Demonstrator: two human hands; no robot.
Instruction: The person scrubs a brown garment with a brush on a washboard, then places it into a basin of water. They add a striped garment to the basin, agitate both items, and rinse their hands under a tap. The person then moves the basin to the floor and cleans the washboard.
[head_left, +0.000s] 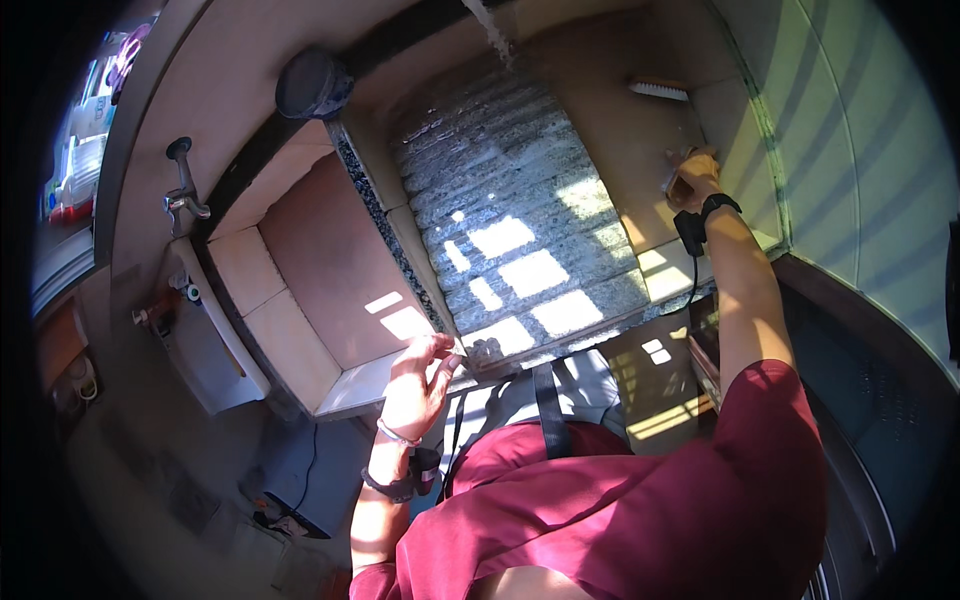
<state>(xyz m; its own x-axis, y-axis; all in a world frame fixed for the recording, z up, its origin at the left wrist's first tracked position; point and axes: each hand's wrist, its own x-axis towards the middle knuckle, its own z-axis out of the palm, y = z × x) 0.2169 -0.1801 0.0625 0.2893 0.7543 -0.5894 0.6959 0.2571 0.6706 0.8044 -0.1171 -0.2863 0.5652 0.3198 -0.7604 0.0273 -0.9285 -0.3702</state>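
Observation:
A ribbed grey stone washboard slab (520, 180) slopes inside the right basin of a tiled sink, with bright patches of sunlight on it. My left hand (412, 388) is at the front rim, by the divider between the two basins. Its fingers are loosely bent, the thumb apart from them, and I see nothing held. Over the right basin's far right side, my right hand (697, 172) has its fingers curled round something small that I cannot make out. A scrub brush (658, 89) with white bristles lies farther back on that same side.
Water (487, 25) streams down at the back of the slab. A dark round tub (312, 84) stands at the divider's far end. The left basin (325, 240) has a tap (183, 195) beyond it. A green tiled wall (850, 150) borders the right side.

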